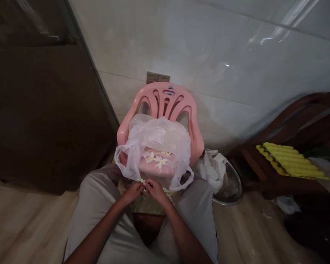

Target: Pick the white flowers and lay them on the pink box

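My left hand (pixel 134 191) and my right hand (pixel 154 189) meet above my lap, with their fingertips pinched close together. Small white flowers (pixel 141 180) stick out at the left fingertips. What the right fingers pinch is too small to make out. Beneath my right wrist, more white blossoms (pixel 168 193) show in part. Just beyond my hands, a thin white plastic bag (pixel 161 134) lies open on the seat of a pink plastic chair (pixel 197 141). Inside the bag's mouth are white, star-shaped flowers (pixel 161 161) with yellowish centres.
Right of the chair, a metal basin (pixel 233 183) holds a whitish cloth or bag (pixel 214 168). A yellow ridged tray (pixel 291 159) rests on a dark wooden bench (pixel 253 161). A dark cabinet (pixel 44 110) stands at left. Behind the chair, a socket (pixel 158 77) is set in the tiled wall.
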Tool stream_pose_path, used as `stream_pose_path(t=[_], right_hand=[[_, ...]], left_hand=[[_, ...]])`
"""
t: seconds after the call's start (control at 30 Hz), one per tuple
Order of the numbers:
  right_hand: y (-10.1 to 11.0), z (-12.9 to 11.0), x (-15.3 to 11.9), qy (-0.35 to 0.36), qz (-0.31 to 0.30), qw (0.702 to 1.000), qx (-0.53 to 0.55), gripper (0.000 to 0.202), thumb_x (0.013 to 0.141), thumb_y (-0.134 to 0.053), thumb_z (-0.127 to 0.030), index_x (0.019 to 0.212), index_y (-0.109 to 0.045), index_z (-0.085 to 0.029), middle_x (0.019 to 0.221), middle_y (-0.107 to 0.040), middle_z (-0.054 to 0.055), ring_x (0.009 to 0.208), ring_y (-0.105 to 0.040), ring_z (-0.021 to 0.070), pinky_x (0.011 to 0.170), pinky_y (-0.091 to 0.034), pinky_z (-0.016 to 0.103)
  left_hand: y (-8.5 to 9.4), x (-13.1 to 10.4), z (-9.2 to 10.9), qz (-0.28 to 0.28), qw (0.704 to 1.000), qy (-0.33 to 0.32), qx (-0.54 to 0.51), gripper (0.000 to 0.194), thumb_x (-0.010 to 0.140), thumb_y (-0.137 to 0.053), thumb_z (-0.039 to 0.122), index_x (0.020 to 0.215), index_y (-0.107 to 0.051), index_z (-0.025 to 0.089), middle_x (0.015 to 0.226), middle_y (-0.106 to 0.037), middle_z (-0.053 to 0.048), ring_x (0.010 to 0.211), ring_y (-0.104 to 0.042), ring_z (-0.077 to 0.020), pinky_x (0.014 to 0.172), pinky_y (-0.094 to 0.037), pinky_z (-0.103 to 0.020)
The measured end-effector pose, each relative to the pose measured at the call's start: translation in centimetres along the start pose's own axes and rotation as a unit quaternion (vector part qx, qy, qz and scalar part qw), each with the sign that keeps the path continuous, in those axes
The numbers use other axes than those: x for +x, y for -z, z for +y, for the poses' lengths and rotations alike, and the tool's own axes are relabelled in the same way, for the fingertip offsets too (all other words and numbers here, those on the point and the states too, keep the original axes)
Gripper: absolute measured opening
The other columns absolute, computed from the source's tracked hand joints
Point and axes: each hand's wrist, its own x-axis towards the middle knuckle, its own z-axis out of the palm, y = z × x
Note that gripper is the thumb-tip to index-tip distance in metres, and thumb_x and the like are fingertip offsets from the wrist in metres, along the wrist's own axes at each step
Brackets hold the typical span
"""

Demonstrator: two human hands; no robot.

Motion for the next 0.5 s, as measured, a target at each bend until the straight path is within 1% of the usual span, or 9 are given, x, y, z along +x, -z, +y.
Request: stream_pose_path(t=[0.13,0.3,0.5], right_hand=[[0.13,-0.21,-0.01,-0.003,-0.004,1.000,0.007,0.022,0.089,-0.054,-0.031,0.071,-0.056,-0.019,0.055,-0.050,-0.007,0.052,-0.047,0.0098,0.054,-0.037,0.021],[0.20,-0.23,-0.08,0.006,-0.002,1.000,0.002,0.024,0.090,-0.053,-0.033,0.071,-0.057,-0.019,0.055,-0.050,-0.006,0.051,-0.047,0.0100,0.053,-0.037,0.021],[0.16,-0.42,-0.02,-0.006,-0.009,1.000,0.027,0.026,0.090,-0.053,-0.038,0.071,-0.055,-0.020,0.056,-0.050,-0.006,0.051,-0.048,0.0100,0.052,-0.039,0.021]], left_hand=[[0.02,0.01,0.05,0.001,1.000,0.001,-0.017,0.037,0.081,-0.051,0.047,0.074,-0.065,0.014,0.081,-0.071,-0.008,0.075,-0.068,-0.0206,0.072,-0.059,-0.036],[0.00,-0.10,0.21,0.012,1.000,0.007,-0.027,0.038,0.080,-0.053,0.050,0.073,-0.065,0.015,0.079,-0.071,-0.007,0.075,-0.067,-0.0207,0.071,-0.058,-0.036],[-0.09,-0.19,0.69,0.019,0.998,0.019,-0.059,0.039,0.079,-0.057,0.052,0.071,-0.064,0.015,0.076,-0.070,-0.005,0.073,-0.067,-0.0198,0.072,-0.058,-0.035]])
